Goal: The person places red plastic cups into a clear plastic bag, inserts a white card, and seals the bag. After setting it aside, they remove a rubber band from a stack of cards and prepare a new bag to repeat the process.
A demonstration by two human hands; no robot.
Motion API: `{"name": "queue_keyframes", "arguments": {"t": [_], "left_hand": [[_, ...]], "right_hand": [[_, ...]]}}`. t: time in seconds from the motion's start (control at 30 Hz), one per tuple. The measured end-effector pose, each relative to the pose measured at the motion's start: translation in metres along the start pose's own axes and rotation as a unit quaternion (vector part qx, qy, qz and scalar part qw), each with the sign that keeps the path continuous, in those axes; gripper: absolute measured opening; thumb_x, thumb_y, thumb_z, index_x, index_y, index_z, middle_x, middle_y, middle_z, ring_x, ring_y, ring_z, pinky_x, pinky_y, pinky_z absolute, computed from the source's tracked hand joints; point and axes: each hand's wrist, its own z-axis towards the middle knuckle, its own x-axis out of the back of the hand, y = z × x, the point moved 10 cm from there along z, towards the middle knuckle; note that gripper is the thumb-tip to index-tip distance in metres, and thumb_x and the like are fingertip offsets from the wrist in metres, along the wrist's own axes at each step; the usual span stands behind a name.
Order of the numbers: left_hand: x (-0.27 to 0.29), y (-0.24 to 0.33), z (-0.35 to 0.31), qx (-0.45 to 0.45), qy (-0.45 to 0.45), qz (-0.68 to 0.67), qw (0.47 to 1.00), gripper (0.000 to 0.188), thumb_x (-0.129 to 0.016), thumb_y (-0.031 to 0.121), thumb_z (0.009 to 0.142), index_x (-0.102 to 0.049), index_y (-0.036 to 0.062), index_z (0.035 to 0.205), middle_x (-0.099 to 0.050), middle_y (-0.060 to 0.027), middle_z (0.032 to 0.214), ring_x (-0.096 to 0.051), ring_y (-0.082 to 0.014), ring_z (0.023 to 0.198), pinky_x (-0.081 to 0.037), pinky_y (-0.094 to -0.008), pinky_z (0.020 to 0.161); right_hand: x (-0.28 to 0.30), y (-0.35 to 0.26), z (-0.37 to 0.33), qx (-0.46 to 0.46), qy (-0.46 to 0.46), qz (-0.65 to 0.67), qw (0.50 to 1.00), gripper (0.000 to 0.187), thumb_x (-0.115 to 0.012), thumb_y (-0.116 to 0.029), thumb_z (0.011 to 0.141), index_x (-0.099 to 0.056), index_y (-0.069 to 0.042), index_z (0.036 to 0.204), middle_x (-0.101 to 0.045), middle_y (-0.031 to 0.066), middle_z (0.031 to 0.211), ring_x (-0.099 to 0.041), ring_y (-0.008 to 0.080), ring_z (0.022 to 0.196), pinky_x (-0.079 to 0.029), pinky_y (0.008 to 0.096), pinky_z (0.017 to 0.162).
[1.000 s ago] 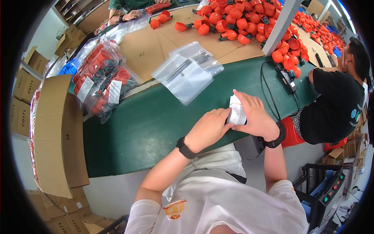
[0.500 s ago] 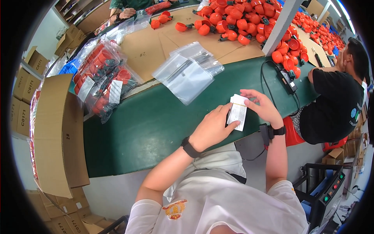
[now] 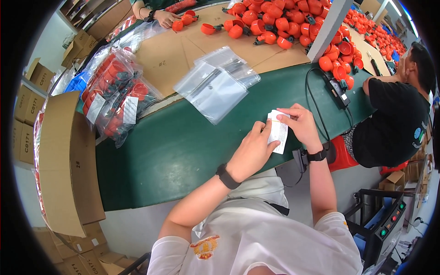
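A small stack of white paper slips (image 3: 277, 132) is held over the near edge of the green table (image 3: 174, 151). My left hand (image 3: 253, 151) grips the stack from below and the left, thumb on its face. My right hand (image 3: 300, 124) pinches the stack's top right corner with the fingertips. Both wrists wear black bands. Just beyond my hands lies a pile of clear plastic bags (image 3: 219, 83) on the green surface.
Sealed bags of orange parts (image 3: 114, 96) lie at the left beside an open cardboard box (image 3: 64, 160). Loose orange parts (image 3: 275, 23) cover brown cardboard sheets (image 3: 183, 50) at the back. A black power strip (image 3: 337, 87) lies right. One person sits right (image 3: 389, 123); another's hand (image 3: 162, 18) works at the top.
Both hands have lifted the white slips up and slightly right, away from my body. The right hand has shifted from covering the stack to pinching its top corner.
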Motion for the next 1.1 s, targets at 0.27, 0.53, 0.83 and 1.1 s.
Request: {"name": "queue_keyframes", "arguments": {"t": [0.27, 0.53, 0.83, 1.1], "left_hand": [[0.003, 0.005, -0.003, 0.001, 0.001, -0.001, 1.0, 0.066, -0.069, 0.024, 0.095, -0.041, -0.0089, 0.145, -0.054, -0.0221, 0.117, -0.064, -0.0401, 0.097, -0.055, -0.0451, 0.082], [0.003, 0.004, -0.007, -0.005, 0.004, -0.01, 1.0, 0.065, -0.072, 0.025, 0.093, -0.044, -0.0054, 0.144, -0.054, -0.021, 0.12, -0.064, -0.0394, 0.097, -0.054, -0.0448, 0.083], [0.003, 0.001, -0.007, 0.002, 0.022, -0.015, 1.0, 0.063, -0.072, 0.023, 0.093, -0.045, -0.0047, 0.143, -0.055, -0.0211, 0.12, -0.064, -0.0398, 0.097, -0.054, -0.0451, 0.083], [0.001, 0.004, -0.012, -0.024, 0.0, 0.013, 1.0, 0.081, -0.083, 0.017, 0.081, -0.04, -0.0022, 0.147, -0.057, -0.0212, 0.121, -0.064, -0.0406, 0.099, -0.055, -0.0459, 0.085]], "right_hand": [[0.002, -0.007, 0.004, 0.005, 0.0, -0.023, 1.0, 0.022, -0.08, -0.014, 0.087, -0.079, 0.0, 0.103, -0.06, 0.0027, 0.08, -0.055, 0.0089, 0.066, -0.044, 0.0259, 0.059], [0.0, 0.001, 0.007, -0.018, 0.001, 0.052, 0.998, 0.018, -0.081, -0.011, 0.085, -0.076, 0.005, 0.093, -0.063, 0.0046, 0.082, -0.062, 0.0104, 0.068, -0.048, 0.0256, 0.061], [0.004, -0.01, 0.009, 0.004, 0.014, -0.042, 0.999, 0.019, -0.078, -0.014, 0.088, -0.078, 0.003, 0.096, -0.065, 0.0059, 0.076, -0.06, 0.0109, 0.066, -0.047, 0.0273, 0.061], [-0.001, -0.027, 0.002, 0.1, 0.008, -0.036, 0.994, 0.021, -0.072, -0.013, 0.093, -0.076, -0.001, 0.11, -0.068, 0.0075, 0.083, -0.059, 0.0132, 0.064, -0.046, 0.0285, 0.058]]}}
